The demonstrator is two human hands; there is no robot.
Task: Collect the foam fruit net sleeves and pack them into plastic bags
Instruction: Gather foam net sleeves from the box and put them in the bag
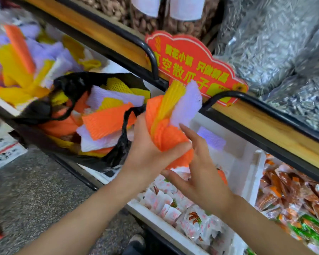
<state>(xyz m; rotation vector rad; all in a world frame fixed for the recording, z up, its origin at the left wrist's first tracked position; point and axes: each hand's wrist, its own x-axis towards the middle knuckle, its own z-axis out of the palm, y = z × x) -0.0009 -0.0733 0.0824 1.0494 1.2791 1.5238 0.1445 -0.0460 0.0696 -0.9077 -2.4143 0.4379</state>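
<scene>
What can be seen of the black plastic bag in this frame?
The thin, glossy black plastic bag sits slumped on the dark-edged lower shelf, mouth wide open, heaped with orange, yellow and pale lilac foam net sleeves. Its far handle loop is blurred. The near handle loop stretches up to the left hand, which grips a bundle of sleeves; whether it also holds the loop cannot be told.

Ribbed matt foam sleeves (107, 122); black plastic bag (121, 150), perhaps glossy.
</scene>
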